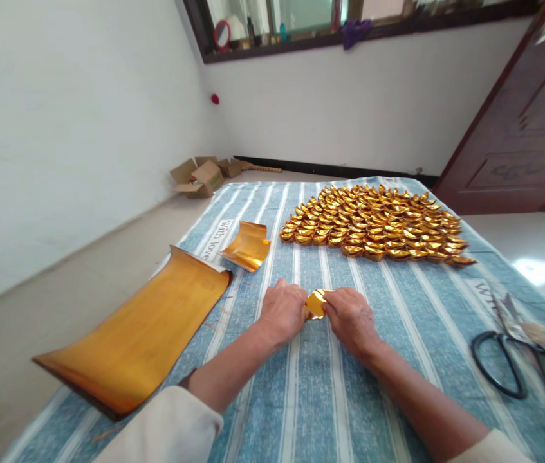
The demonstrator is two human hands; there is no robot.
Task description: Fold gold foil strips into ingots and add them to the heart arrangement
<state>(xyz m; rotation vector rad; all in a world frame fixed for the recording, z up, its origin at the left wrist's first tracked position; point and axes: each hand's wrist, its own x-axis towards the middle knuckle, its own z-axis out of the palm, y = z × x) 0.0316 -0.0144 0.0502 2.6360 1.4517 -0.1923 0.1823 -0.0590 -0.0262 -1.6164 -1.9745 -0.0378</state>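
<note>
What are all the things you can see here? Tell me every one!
Folded gold paper piece: one, gold, pinched between both hands.
Folded gold pieces: a big heap, gold, far side of the cloth.
Large gold sheet: one, gold, left edge.
Small gold sheet: one, gold, curled, beyond the large sheet.
Scissors: one pair, black handles, right.
Striped cloth: one, blue and white.
Cardboard boxes: several, brown, floor corner.
Left hand, right hand: two.

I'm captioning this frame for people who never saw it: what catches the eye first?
The big bed of folded gold paper ingots at the far side of the striped cloth. Nearer, the left hand and right hand pinch one gold piece; a curled gold sheet lies left.
</note>
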